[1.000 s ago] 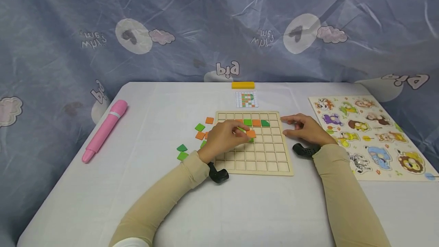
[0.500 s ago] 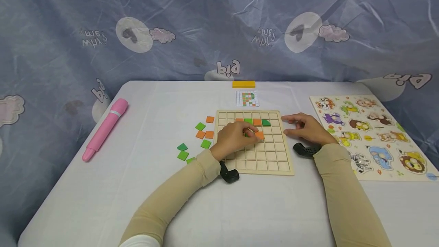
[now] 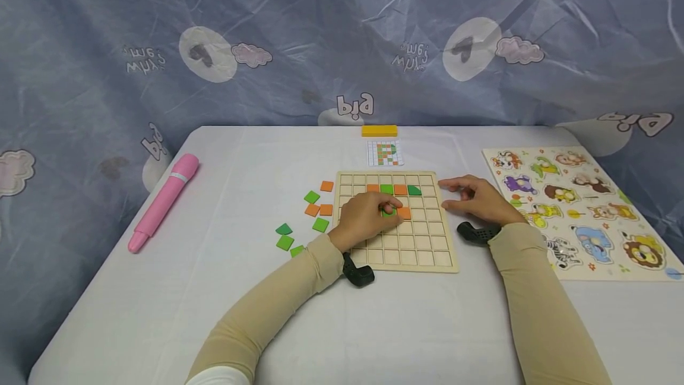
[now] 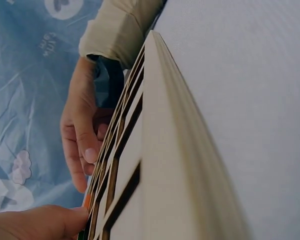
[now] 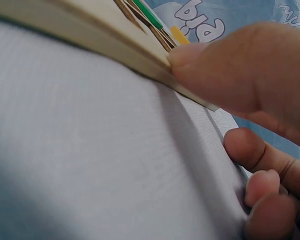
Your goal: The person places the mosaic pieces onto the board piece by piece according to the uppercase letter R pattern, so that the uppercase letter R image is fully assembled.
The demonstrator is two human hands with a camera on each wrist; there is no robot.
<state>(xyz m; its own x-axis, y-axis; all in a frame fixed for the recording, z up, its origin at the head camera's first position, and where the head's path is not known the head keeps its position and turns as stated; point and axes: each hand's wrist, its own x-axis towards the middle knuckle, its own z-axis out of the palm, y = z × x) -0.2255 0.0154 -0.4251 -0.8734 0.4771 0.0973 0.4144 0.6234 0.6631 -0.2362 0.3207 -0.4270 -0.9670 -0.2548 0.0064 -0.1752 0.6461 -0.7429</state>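
In the head view, a square wooden grid board lies on the table. My left hand reaches over it, pinching an orange square tile at a cell in the third row; the left wrist view shows the thumb against that tile. A green tile shows partly under the same fingers. Along the board's second row sit an orange tile, a green tile, another orange tile and a dark green rounded tile. My right hand touches the board's right edge with thumb and fingertips, fingers relaxed.
Several loose orange and green tiles lie left of the board. Behind it are a pattern card and a yellow block. An animal puzzle board lies at the right, a pink stick-shaped object at the left.
My left hand has moved right across the board with the orange tile, then lowered it slightly toward the cell beside the green tile. The right hand stays at the board's edge.
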